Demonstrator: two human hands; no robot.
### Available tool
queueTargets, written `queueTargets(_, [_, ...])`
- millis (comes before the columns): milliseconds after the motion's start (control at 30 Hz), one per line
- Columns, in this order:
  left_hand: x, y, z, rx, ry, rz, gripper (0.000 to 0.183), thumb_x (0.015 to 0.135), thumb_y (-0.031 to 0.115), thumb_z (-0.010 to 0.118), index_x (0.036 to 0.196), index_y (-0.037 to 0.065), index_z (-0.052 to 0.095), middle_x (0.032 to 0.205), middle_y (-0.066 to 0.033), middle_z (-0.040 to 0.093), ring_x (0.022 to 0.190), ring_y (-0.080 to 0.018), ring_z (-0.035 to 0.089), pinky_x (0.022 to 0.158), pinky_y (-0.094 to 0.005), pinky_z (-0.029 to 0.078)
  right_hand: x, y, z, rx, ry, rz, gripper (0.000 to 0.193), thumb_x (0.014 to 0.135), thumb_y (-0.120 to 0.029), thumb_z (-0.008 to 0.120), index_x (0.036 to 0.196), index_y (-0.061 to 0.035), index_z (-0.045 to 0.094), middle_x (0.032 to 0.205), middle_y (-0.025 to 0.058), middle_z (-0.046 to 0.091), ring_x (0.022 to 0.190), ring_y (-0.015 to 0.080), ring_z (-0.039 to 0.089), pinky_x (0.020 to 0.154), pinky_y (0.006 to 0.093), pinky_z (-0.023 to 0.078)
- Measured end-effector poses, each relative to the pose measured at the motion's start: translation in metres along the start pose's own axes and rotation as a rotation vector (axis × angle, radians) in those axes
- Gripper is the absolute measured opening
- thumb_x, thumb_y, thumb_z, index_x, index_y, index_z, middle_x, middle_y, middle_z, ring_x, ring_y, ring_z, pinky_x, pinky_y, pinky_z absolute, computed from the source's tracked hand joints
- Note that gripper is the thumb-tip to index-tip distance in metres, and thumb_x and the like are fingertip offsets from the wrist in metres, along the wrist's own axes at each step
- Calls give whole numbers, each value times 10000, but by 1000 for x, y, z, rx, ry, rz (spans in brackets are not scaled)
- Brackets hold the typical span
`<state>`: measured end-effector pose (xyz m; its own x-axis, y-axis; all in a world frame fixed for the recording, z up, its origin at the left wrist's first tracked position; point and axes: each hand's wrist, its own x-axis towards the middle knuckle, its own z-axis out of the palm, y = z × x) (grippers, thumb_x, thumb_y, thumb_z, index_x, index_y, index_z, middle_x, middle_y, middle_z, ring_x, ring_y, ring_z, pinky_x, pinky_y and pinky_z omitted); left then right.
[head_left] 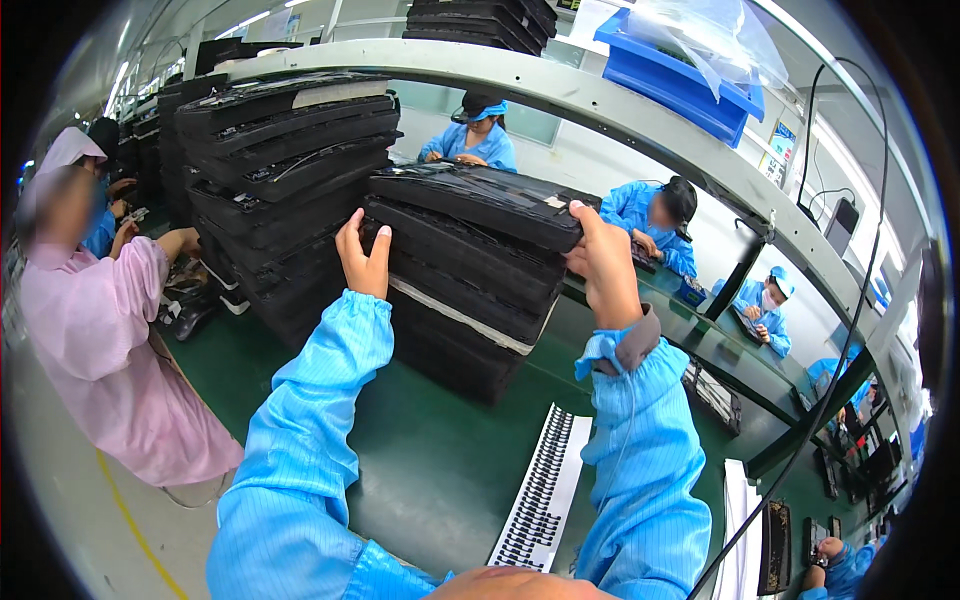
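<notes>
Right hand (603, 258) has the near right corner of the top tray (470, 190), thumb over the upper edge, fingers curled at the end and partly hidden. Left hand (362, 250) is at the left end, thumb spread from fingers, lower than the tray's top face; can't tell if it bears any load. Top tray sits at the top of the short stack (460, 345), slightly skewed over the layer below. Main risk: uneven lift. If only the right takes weight, the tray tilts left and the glossy dark parts (480, 182) on it could slide. Second risk: drag. Black sides look soft and layers press close, so friction could pull the next one along. Short stack isn't square either, with a pale layer (460, 315) edging out partway down; a sideways shove could walk it over. Tall stack (285, 150) stands just beside on the left, uneven and higher, so a left elbow or tray corner could knock it. Thin cord (628, 430) runs along the right sleeve from the grey wristband (637, 340); could snag on a wide reach. On the green table (420, 450), the white sheet with rows of small black parts (540, 490) lies between the forearms; a low sleeve could sweep it.
</notes>
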<state>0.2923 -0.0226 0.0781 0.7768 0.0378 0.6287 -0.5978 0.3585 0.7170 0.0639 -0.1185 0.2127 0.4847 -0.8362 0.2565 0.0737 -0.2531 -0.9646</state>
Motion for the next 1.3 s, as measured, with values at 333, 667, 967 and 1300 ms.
queueTargets(333, [-47,-33,-42,252,-227,111,676,722,258,646,1260,20,313,1240,-162,322,1151,-292,337,941,-377,318,-37,51,-30,42,131,-363,233,738,-117,606,915,32,580,810,30,564,713,87,489,625,221,397])
queueTargets(667, [-45,-62,-66,212,-636,-438,941,558,333,760,1256,-66,271,1203,-223,418,1142,-317,395,978,-332,296,-24,195,-36,-83,-421,242,970,534,-100,770,1270,114,175,1239,247,358,1157,308,363,975,338,284])
queueTargets(967, [-44,-80,-48,616,-728,-175,1024,378,232,836,1197,-102,319,1152,-254,461,1106,-347,436,961,-334,335,-19,208,-27,6,-437,90,842,518,-38,749,1193,139,277,1175,225,441,1099,280,428,951,302,314])
queueTargets(1300, [-22,-118,5,573,-881,-90,1007,418,259,829,1201,-105,310,1171,-272,430,1119,-360,410,966,-347,317,7,205,-30,73,-289,103,828,524,-48,758,1207,109,317,1167,200,463,1072,265,456,932,308,328])
